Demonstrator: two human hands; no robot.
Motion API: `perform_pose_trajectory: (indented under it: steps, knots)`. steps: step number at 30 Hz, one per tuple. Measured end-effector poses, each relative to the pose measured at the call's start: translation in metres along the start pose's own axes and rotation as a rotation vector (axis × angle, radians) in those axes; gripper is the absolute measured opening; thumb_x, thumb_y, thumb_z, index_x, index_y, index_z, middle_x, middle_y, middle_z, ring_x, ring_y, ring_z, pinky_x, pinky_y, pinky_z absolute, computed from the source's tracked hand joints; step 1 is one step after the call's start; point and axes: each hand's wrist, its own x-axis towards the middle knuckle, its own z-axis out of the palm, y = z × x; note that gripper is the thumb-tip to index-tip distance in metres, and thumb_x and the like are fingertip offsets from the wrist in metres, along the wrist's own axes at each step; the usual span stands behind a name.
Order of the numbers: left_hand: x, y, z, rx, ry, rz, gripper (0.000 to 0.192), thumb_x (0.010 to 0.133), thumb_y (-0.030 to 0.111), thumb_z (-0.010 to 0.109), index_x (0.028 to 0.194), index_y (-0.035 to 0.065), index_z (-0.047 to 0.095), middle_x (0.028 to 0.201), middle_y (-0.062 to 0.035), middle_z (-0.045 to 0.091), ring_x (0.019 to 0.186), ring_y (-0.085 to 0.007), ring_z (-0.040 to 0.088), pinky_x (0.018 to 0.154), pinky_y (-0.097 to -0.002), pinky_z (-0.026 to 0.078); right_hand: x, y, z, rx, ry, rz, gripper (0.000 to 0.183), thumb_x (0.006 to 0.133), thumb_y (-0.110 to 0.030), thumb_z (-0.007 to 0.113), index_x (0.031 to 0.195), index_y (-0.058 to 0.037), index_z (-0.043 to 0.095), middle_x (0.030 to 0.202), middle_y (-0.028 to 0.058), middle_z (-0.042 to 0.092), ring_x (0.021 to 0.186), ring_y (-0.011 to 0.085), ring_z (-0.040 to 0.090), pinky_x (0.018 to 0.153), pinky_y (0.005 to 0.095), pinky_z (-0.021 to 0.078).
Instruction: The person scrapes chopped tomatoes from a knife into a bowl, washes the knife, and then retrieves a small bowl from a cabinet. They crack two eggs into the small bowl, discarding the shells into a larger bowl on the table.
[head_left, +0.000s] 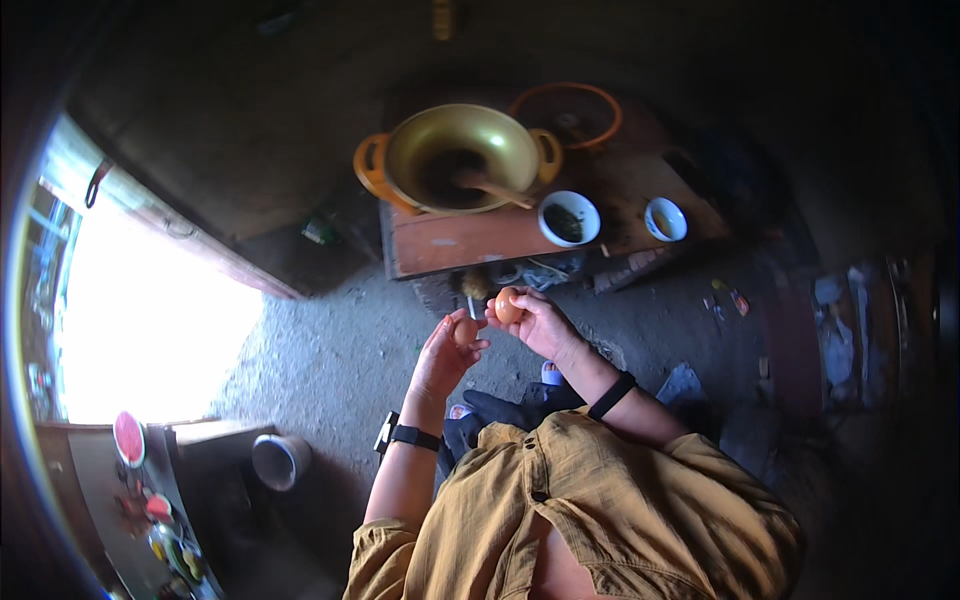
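Note:
My left hand (450, 352) holds a brown egg (464, 331) between thumb and fingers. Close beside it, slightly higher in the picture, my right hand (538, 321) grips another brown egg (508, 306). Both shells look whole on the sides that show. Beyond my hands, a yellow two-handled wok (427, 135) rests on a low wooden table (465, 244), with a wooden utensil (504, 189) leaning over its rim. A white bowl (571, 219) of dark green leaves stands to the wok's right. Farther right is a smaller white bowl (666, 220) with something yellowish-brown inside.
An orange-rimmed round container (616, 112) sits behind the wok. The rough floor (330, 345) runs to a bright doorway (157, 315) at left. A bucket (281, 461) stands at lower left beside a counter holding cut watermelon (129, 439) and other items.

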Motion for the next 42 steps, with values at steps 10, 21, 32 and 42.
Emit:
perform_pose_trajectory:
  steps: [10, 21, 32, 42]
  knots:
    - [0.154, -0.102, 0.105, 0.152, -0.110, -0.073, 0.030, 0.094, 0.028, 0.063, 0.115, 0.0072, 0.058, 0.110, -0.0036, 0.060, 0.095, -0.0144, 0.055, 0.082, -0.0282, 0.046, -0.055, -0.130, -0.145, 0.163, 0.097, -0.160, 0.031, 0.095, -0.020, 0.058, 0.123, -0.0074, 0.060, 0.113, 0.0139, 0.065, 0.105, 0.0304, 0.064, 0.093, 0.0459, 0.0535]
    - [0.330, -0.222, 0.220, 0.358, -0.197, -0.174, 0.029, 0.086, 0.026, 0.070, 0.102, 0.0091, 0.054, 0.089, 0.0027, 0.048, 0.083, -0.0092, 0.049, 0.078, -0.0246, 0.043, -0.073, -0.268, -0.291, -0.096, 0.350, -0.444, 0.035, 0.093, -0.019, 0.065, 0.126, -0.0085, 0.057, 0.106, 0.0040, 0.063, 0.094, 0.0163, 0.064, 0.081, 0.0362, 0.0571]
    - [0.409, -0.261, 0.213, 0.316, -0.012, -0.132, 0.039, 0.088, 0.005, 0.062, 0.126, 0.0010, 0.053, 0.121, -0.0115, 0.060, 0.116, -0.0275, 0.057, 0.101, -0.0436, 0.047, -0.032, -0.323, -0.336, -0.696, 0.626, -0.824, 0.041, 0.090, -0.013, 0.069, 0.128, -0.0045, 0.056, 0.112, 0.0119, 0.066, 0.101, 0.0166, 0.064, 0.083, 0.0308, 0.0541]
    - [0.438, -0.266, 0.212, 0.354, 0.004, -0.120, 0.042, 0.086, 0.009, 0.064, 0.125, -0.0003, 0.054, 0.118, -0.0121, 0.060, 0.111, -0.0269, 0.060, 0.097, -0.0402, 0.050, -0.005, -0.334, -0.341, -0.882, 0.659, -0.945, 0.040, 0.092, -0.009, 0.067, 0.129, -0.0019, 0.056, 0.106, 0.0145, 0.067, 0.099, 0.0166, 0.066, 0.080, 0.0309, 0.0547]
